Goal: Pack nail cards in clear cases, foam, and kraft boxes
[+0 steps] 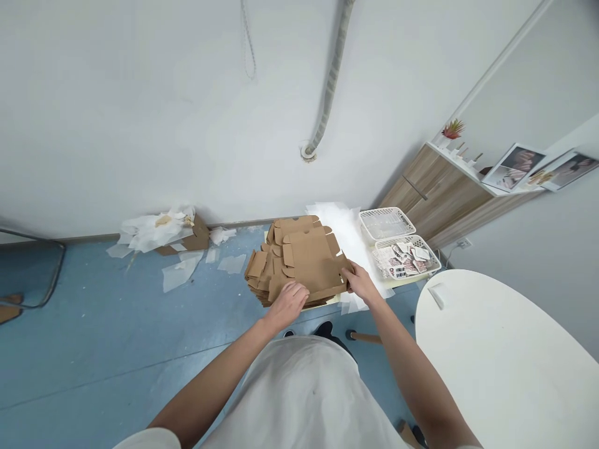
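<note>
A flat, unfolded cardboard box [311,259] lies on top of a pile of similar brown cardboard blanks [262,274]. At its near edge, my left hand [290,300] is closed on the cardboard, with the fingers bent together. My right hand [356,279] grips the right edge of the same blank, thumb on top and the other fingers partly hidden below. To the right of the pile lie white sheets [344,231]. Past them, one white basket [387,222] holds clear items, and a nearer basket [407,257] holds small printed packets.
On the right stands a white round table [505,355]. Behind it is a wooden cabinet [444,193] with picture frames [515,167] and a small plant [452,130]. A carton [196,236] topped with crumpled paper [156,229] sits against the wall on the left.
</note>
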{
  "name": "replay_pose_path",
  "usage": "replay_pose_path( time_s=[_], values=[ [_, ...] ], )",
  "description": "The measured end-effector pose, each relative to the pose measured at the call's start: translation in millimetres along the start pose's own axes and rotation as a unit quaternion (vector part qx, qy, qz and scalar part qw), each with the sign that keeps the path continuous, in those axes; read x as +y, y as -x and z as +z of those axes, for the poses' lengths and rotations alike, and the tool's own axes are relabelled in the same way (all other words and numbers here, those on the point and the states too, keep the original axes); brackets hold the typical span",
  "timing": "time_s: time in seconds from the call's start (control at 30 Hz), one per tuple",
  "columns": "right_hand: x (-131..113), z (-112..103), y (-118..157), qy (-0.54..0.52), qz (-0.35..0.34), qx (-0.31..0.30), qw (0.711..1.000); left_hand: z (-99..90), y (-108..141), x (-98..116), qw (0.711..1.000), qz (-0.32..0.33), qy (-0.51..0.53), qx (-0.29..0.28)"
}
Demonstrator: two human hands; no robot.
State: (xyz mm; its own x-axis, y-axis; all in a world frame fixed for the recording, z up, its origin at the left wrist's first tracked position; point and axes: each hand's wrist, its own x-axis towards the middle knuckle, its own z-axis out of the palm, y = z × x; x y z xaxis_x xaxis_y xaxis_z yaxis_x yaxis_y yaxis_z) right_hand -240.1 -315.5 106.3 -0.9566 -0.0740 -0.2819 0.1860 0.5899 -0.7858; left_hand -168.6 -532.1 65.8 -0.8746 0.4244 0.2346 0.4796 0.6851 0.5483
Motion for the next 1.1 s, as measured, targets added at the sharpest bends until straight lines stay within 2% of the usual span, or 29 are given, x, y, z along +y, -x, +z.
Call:
replay_pose_path(
  time_s=[0.07, 0.13, 0.23, 0.3, 0.4, 0.5, 0.67, 0.83, 0.97, 1.1],
  values=[
    [8.6, 2.2, 3.3, 0.021, 0.014, -0.025, 0.999, -4.3, 3.7, 4.6, 1.0, -0.017, -0.011, -0.002],
    [17.5, 4.7, 8.5, 0.034, 0.028, -0.018, 0.999, -12.3, 8.0, 5.6, 0.997, -0.061, -0.03, 0.028],
    [28.2, 7.1, 18.9, 0.048, 0.053, -0.004, 0.997, -23.6, 18.7, -2.5, 0.976, -0.182, -0.053, 0.111],
    [33.0, 7.0, 25.9, 0.046, 0.065, -0.007, 0.997, -26.2, 28.7, -12.3, 0.954, -0.262, -0.044, 0.139],
    [37.8, 4.7, 34.2, 0.038, 0.071, -0.002, 0.997, -21.2, 41.0, -24.8, 0.94, -0.325, 0.044, 0.092],
    [41.8, 1.2, 39.6, 0.045, 0.064, 0.014, 0.997, -12.2, 40.2, -27.3, 0.931, -0.344, 0.114, 0.04],
    [52.6, -12.0, 56.2, 0.121, 0.011, 0.048, 0.991, -4.0, 12.4, -9.5, 0.945, -0.302, 0.125, 0.023],
    [80.5, -43.9, 94.8, 0.108, 0.014, 0.103, 0.989, 6.7, -21.5, 29.0, 0.966, -0.212, 0.147, 0.007],
    [115.6, -75.4, 140.1, 0.069, 0.042, 0.183, 0.98, 30.6, -48.7, 72.6, 0.979, -0.124, 0.155, -0.048],
    [155.6, -100.8, 192.1, 0.017, 0.091, 0.248, 0.964, 67.6, -71.9, 123.2, 0.988, -0.039, 0.116, -0.096]
  ],
)
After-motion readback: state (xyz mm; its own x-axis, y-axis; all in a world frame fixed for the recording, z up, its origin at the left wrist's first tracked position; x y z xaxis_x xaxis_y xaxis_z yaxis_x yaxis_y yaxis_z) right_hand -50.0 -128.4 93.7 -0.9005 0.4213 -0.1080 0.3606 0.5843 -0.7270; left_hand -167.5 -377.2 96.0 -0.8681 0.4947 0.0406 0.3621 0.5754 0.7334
